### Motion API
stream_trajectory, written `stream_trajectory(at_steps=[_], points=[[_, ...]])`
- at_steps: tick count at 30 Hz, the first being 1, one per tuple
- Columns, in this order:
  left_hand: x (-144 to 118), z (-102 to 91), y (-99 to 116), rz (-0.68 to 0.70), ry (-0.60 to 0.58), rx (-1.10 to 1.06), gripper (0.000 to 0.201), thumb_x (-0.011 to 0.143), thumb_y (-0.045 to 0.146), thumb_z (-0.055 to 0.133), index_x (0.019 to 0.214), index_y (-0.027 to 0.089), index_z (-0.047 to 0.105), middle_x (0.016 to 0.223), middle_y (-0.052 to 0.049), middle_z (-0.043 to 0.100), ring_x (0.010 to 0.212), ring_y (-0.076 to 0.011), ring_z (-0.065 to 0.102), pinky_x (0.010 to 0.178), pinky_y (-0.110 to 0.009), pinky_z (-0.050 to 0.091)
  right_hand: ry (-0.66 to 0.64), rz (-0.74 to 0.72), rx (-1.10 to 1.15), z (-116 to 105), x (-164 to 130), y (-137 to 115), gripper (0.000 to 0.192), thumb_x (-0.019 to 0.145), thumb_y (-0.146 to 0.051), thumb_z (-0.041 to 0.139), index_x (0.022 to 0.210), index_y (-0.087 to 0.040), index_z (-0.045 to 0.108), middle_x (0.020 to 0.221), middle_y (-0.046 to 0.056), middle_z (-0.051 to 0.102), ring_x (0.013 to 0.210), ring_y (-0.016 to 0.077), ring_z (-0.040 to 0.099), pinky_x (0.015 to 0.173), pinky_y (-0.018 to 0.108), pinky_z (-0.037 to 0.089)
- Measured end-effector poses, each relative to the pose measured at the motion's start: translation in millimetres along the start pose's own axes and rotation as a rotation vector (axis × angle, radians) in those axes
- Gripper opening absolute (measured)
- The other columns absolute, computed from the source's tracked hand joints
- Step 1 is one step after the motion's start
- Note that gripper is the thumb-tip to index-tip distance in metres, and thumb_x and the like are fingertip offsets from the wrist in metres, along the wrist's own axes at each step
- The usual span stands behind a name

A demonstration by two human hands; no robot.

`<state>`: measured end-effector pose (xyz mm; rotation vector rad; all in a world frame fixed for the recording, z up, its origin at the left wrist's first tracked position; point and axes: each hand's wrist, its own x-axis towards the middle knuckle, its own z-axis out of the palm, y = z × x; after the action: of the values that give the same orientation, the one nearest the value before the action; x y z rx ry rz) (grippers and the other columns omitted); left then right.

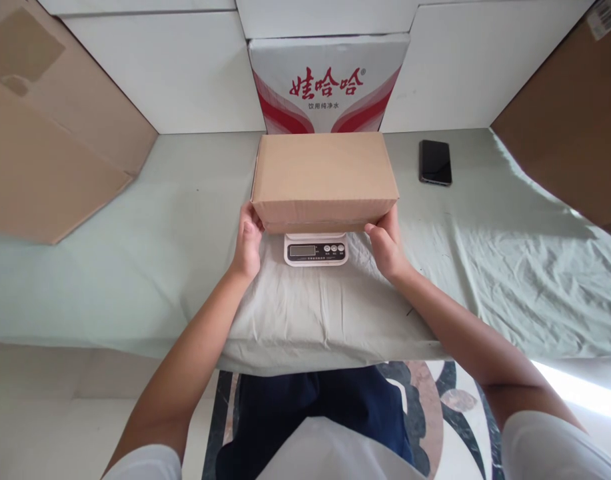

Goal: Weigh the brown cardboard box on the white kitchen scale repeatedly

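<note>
A closed brown cardboard box [325, 167] is over a small white digital kitchen scale [316, 251]; its bottom hides the scale's weighing plate, so I cannot tell whether it rests there. My left hand [248, 241] grips the box's near left lower corner, with some fingers hidden beside it. At the near right lower corner, my right hand [388, 245] holds the box with its thumb toward the front face and the other fingers partly hidden. The scale's display and round buttons face me, and no digits can be made out on the screen.
Behind the box stands a white and red carton [330, 87] against white panels. A black phone [436, 162] lies to the right on the green cloth [185, 280]. Large cardboard boxes flank the surface at left [60, 153] and right [575, 120].
</note>
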<state>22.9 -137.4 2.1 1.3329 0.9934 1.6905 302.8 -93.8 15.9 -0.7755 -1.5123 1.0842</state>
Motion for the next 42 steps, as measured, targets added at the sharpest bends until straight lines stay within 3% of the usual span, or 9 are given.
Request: stream_trajectory(at_steps=[5,8,12,17,22,26,34,37,42], points=[[0,2.5,2,-0.003,0.001,0.009,0.069,0.092,0.083,0.045,0.134,0.032,0.063,0.142,-0.009,0.068,0.145,-0.0316,0.057,0.119,-0.048,0.048,0.000,0.004,0.029,1,0,4,0.080,0.082,-0.057,0.066,0.155,-0.043,0.038,0.168,-0.004,0.043,0.159,0.0315,0.038,0.137,0.054,0.032],[1,-0.8,3,0.012,0.005,0.033,0.071,0.092,0.084,0.043,0.136,0.032,0.061,0.148,-0.010,0.065,0.149,-0.0328,0.054,0.123,-0.052,0.045,0.031,0.001,0.066,-2,1,3,0.079,0.082,-0.066,0.065,0.153,-0.044,0.040,0.171,-0.006,0.040,0.166,0.0310,0.029,0.140,0.054,0.024],[8,-16.8,4,0.050,0.078,0.088,0.074,0.091,0.087,0.038,0.146,0.039,0.054,0.168,-0.003,0.046,0.163,-0.0304,0.034,0.134,-0.053,0.032,0.164,0.041,0.103,-15,4,-5,0.083,0.082,-0.081,0.054,0.156,-0.050,0.035,0.174,-0.010,0.036,0.171,0.0290,0.017,0.141,0.057,0.015],[15,-35.0,1,0.010,0.117,0.145,0.078,0.093,0.088,0.027,0.151,0.041,0.047,0.176,0.002,0.035,0.168,-0.0263,0.023,0.137,-0.051,0.026,0.287,0.077,0.166,-29,9,-9,0.086,0.081,-0.079,0.055,0.158,-0.047,0.035,0.177,-0.007,0.031,0.170,0.0282,0.021,0.141,0.056,0.014],[14,-32.0,-4,0.003,0.106,0.050,0.076,0.089,0.089,0.040,0.146,0.039,0.053,0.174,-0.001,0.040,0.166,-0.0279,0.030,0.136,-0.050,0.027,0.163,0.059,0.102,-25,7,4,0.092,0.076,-0.083,0.062,0.157,-0.049,0.035,0.176,-0.008,0.034,0.170,0.0313,0.022,0.139,0.060,0.020],[12,-23.6,-4,-0.021,0.077,-0.023,0.076,0.088,0.088,0.045,0.145,0.040,0.057,0.169,-0.004,0.047,0.164,-0.0295,0.034,0.135,-0.053,0.029,0.053,-0.009,0.018,-18,4,9,0.088,0.082,-0.083,0.057,0.159,-0.047,0.034,0.176,-0.009,0.033,0.169,0.0293,0.025,0.139,0.056,0.026],[5,-5.2,-4,-0.043,0.016,-0.049,0.076,0.086,0.087,0.049,0.130,0.029,0.069,0.145,-0.013,0.068,0.143,-0.0348,0.060,0.119,-0.051,0.050,0.030,-0.025,-0.022,-12,7,12,0.079,0.084,-0.084,0.050,0.151,-0.044,0.047,0.168,-0.005,0.047,0.165,0.0308,0.033,0.139,0.052,0.030],[5,-3.1,-6,-0.036,-0.005,-0.025,0.079,0.085,0.090,0.046,0.126,0.027,0.071,0.133,-0.013,0.073,0.144,-0.0354,0.058,0.119,-0.050,0.049,0.035,-0.013,0.007,-11,8,16,0.076,0.083,-0.083,0.053,0.148,-0.043,0.051,0.165,-0.005,0.051,0.164,0.0302,0.035,0.139,0.052,0.029],[5,-3.0,-6,-0.021,0.003,-0.029,0.077,0.088,0.087,0.045,0.128,0.027,0.071,0.135,-0.013,0.073,0.143,-0.0342,0.059,0.121,-0.051,0.047,0.043,-0.009,0.064,-10,8,15,0.073,0.082,-0.079,0.059,0.145,-0.043,0.053,0.166,-0.006,0.050,0.164,0.0309,0.034,0.139,0.054,0.029]])
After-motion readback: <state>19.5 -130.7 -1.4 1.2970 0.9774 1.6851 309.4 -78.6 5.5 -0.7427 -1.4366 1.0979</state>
